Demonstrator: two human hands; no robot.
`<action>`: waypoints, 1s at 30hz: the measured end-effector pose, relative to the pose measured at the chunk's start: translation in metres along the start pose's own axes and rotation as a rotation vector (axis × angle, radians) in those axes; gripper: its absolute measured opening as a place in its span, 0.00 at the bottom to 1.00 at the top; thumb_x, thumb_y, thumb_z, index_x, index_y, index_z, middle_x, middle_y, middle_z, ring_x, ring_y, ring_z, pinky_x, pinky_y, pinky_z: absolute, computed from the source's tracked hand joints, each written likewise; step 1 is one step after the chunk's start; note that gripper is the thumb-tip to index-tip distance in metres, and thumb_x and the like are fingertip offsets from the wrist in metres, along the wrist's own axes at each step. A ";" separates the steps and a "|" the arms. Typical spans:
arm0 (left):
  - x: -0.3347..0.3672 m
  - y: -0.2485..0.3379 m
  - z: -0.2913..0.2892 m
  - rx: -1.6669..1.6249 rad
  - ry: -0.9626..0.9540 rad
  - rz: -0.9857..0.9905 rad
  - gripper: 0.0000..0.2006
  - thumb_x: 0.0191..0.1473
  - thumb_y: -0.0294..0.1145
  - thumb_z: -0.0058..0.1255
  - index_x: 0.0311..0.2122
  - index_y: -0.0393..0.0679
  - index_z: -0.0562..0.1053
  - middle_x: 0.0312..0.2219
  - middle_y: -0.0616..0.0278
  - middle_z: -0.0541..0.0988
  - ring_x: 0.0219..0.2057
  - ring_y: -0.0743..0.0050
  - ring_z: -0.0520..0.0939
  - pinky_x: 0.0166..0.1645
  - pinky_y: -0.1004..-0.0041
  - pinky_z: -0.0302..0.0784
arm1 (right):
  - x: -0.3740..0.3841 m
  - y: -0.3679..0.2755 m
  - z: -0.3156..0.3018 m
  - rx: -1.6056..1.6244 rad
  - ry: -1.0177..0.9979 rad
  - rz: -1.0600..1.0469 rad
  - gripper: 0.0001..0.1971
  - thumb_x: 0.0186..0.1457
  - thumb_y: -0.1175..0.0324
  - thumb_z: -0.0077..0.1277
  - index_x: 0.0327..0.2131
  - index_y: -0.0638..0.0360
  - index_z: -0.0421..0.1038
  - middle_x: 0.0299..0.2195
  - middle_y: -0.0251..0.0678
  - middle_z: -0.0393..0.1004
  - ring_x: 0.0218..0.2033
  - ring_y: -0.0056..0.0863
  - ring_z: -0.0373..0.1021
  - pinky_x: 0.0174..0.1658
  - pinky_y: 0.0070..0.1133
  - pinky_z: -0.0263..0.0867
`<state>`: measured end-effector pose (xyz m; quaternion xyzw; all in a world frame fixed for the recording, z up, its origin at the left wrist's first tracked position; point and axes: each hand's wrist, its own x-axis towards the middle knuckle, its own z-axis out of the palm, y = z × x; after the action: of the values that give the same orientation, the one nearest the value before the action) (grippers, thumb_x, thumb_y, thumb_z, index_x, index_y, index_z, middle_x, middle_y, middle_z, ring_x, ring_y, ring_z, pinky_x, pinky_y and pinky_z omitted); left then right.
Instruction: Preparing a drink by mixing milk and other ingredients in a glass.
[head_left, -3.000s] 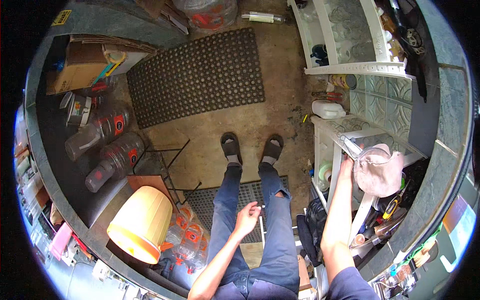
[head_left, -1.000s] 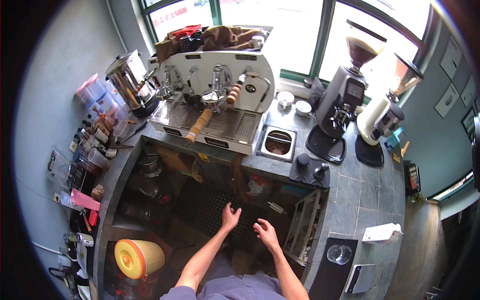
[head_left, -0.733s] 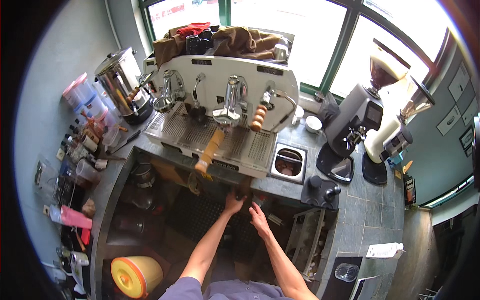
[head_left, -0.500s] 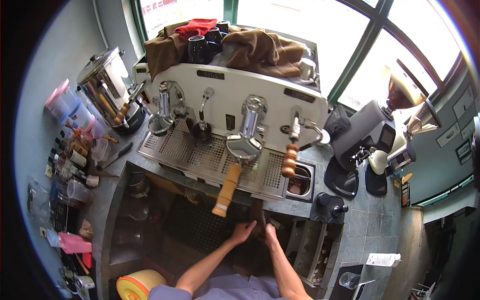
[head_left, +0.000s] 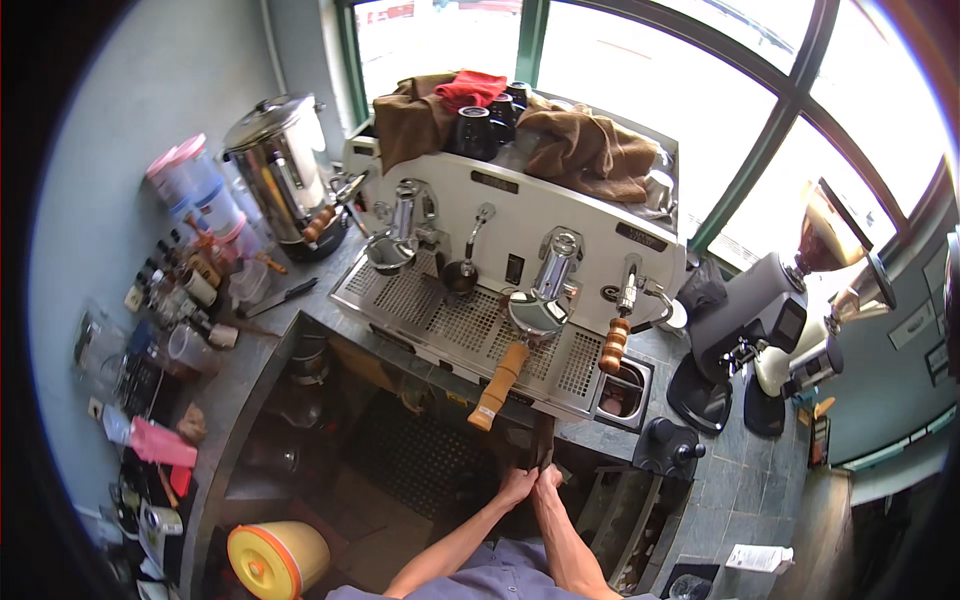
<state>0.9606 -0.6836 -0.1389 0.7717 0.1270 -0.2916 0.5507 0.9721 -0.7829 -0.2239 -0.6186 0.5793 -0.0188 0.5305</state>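
My left hand [head_left: 517, 484] and my right hand [head_left: 549, 479] are close together below the counter's front edge. Both are closed on the lower part of a narrow dark brown cloth [head_left: 542, 440] that hangs from the edge. Some of my fingers are hidden. Above them stands a white and steel espresso machine [head_left: 590, 260] with a perforated drip tray [head_left: 450, 325]. A portafilter with a pale wooden handle [head_left: 500, 385] is fitted in it and juts out to the left above my hands.
To the right are a knock-box bin [head_left: 624, 395], a tamping stand [head_left: 668, 445] and grey coffee grinders [head_left: 750, 300]. A steel urn [head_left: 280, 180], a knife [head_left: 285, 297] and bottles [head_left: 195, 265] line the left. A yellow lidded bucket [head_left: 280, 558] sits low left; brown cloths [head_left: 590, 150] and dark cups [head_left: 475, 133] top the machine.
My hands have come closer together on the brown cloth, fingers now drawn in around it. The whole view has shifted, so the machine and counter appear farther right and lower.
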 end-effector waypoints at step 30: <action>-0.432 -0.314 -0.093 -0.128 1.278 0.335 0.12 0.60 0.35 0.71 0.30 0.37 0.82 0.43 0.52 0.88 0.44 0.52 0.88 0.47 0.57 0.84 | -0.333 0.341 -0.078 -0.302 -1.661 0.614 0.12 0.77 0.61 0.50 0.44 0.57 0.80 0.42 0.37 0.83 0.44 0.33 0.82 0.52 0.34 0.82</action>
<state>0.4826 -0.4297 -0.1073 0.7678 0.3242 0.3213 0.4497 0.5757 -0.5071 -0.2236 -0.3139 0.1450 0.6538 0.6731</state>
